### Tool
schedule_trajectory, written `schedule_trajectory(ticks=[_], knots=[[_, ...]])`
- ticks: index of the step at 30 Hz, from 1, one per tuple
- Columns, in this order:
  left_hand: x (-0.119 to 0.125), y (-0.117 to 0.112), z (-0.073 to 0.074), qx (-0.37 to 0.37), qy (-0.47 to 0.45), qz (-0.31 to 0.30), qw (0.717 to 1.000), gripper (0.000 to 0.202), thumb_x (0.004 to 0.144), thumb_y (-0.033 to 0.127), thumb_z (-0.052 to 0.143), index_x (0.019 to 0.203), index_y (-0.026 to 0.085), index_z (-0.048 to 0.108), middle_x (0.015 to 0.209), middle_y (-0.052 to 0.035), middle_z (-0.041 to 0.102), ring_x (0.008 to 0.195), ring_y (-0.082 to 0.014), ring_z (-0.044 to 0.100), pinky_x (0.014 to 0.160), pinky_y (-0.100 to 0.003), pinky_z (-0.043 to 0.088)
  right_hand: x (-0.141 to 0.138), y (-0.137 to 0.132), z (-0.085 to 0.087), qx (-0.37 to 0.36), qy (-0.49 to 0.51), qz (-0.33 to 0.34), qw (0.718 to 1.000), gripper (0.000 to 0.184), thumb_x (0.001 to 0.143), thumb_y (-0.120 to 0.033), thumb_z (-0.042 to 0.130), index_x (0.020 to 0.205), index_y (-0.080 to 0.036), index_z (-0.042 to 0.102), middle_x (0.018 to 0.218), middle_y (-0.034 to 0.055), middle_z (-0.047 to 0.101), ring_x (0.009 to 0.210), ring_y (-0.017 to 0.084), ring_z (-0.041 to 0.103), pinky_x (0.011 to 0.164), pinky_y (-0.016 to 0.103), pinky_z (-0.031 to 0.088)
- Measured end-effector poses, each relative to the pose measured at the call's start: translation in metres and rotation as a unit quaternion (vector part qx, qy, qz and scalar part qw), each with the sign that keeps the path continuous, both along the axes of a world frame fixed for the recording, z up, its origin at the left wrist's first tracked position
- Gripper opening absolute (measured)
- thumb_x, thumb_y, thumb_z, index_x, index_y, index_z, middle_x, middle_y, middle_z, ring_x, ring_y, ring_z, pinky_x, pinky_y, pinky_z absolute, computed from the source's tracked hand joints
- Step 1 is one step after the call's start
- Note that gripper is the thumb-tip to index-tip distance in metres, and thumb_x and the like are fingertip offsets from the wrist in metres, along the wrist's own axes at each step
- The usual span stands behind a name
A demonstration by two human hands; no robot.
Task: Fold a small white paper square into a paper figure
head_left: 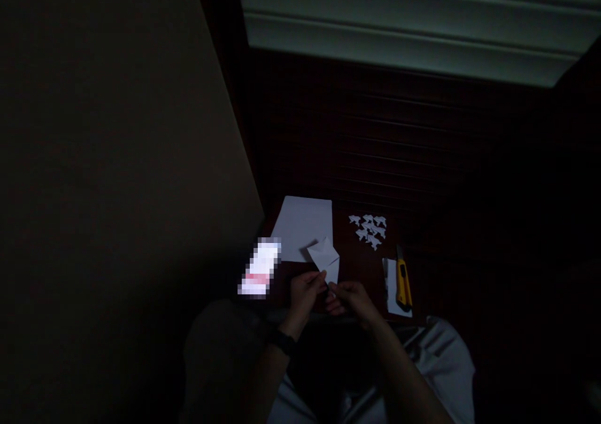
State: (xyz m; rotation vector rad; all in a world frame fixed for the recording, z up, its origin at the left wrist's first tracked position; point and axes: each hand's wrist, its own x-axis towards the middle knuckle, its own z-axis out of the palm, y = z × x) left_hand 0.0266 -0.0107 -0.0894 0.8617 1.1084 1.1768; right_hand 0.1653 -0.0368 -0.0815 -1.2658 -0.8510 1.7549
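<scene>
room lighting is low. a plain brownish wall (107, 129) occupies the left side. a dark, horizontally ridged surface (385, 123) stands ahead, with a pale slatted panel (399, 17) above it. a dark reddish-brown tabletop (359, 270) sits below, near the wall. the right side falls into deep shadow.

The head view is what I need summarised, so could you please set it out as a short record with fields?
Left hand: holding folded paper near its near end
Right hand: at the paper's near end, exact grip unclear
Beyond hands: white sheet
Left side: bright screen, content pixelated
Far right: cluster of small folded pieces
Near right: yellow cutter, partly over white paper
Left wrist: dark band
Lighting: dim
</scene>
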Motion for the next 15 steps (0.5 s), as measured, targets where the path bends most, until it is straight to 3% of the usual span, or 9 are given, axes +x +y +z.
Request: schedule_trajectory(ticks=[15], knots=[[-0.0007, -0.0018, 0.0028, 0.006, 0.000, -0.017, 1.000, 0.032, 0.066, 0.039, 0.064, 0.079, 0.009, 0.065, 0.077, -0.0083, 0.067, 0.072, -0.0192, 0.063, 0.066, -0.031, 0.053, 0.0046, 0.0024, -0.0049, 0.016, -0.015, 0.018, 1.000, 0.039, 0.069, -0.048, 0.061, 0.074, -0.009, 0.063, 0.066, 0.0078, 0.064, 0.050, 0.013, 0.059, 0.047, 0.027, 0.051]])
